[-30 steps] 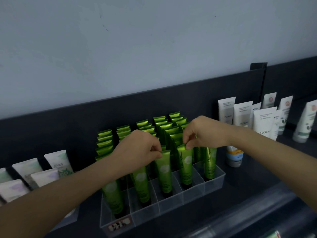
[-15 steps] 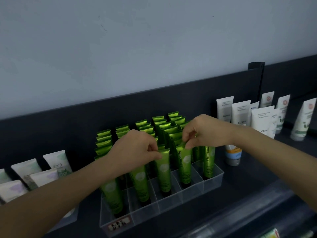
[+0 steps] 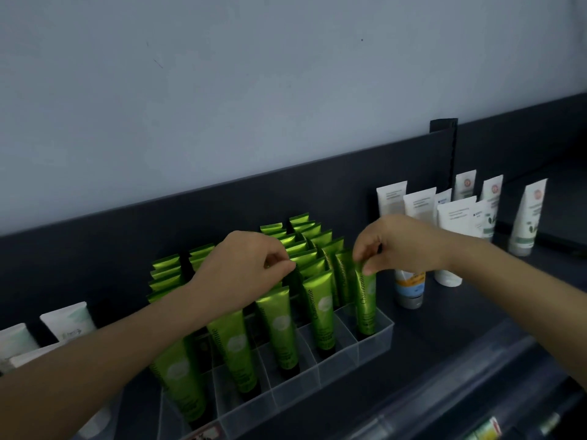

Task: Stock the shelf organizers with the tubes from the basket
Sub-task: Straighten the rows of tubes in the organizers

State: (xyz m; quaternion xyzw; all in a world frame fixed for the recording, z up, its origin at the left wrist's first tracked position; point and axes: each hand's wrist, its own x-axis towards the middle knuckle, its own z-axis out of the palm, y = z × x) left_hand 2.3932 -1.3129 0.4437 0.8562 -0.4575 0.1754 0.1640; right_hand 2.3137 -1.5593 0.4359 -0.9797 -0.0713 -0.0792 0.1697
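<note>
A clear plastic shelf organizer with several lanes stands on the dark shelf, filled with upright green tubes. My left hand hovers over the middle lanes, fingertips pinched on the crimped top of a green tube behind the front row. My right hand pinches the top of the rightmost front green tube, which stands in the right-hand lane. The basket is not in view.
White tubes and an orange-and-white bottle stand to the right of the organizer. More pale tubes sit at the left. A dark back panel runs behind; a clear shelf-edge strip lies in front.
My right hand has shifted right, from the second-from-right front tube to the rightmost one. My left hand stays pinched over the middle tubes.
</note>
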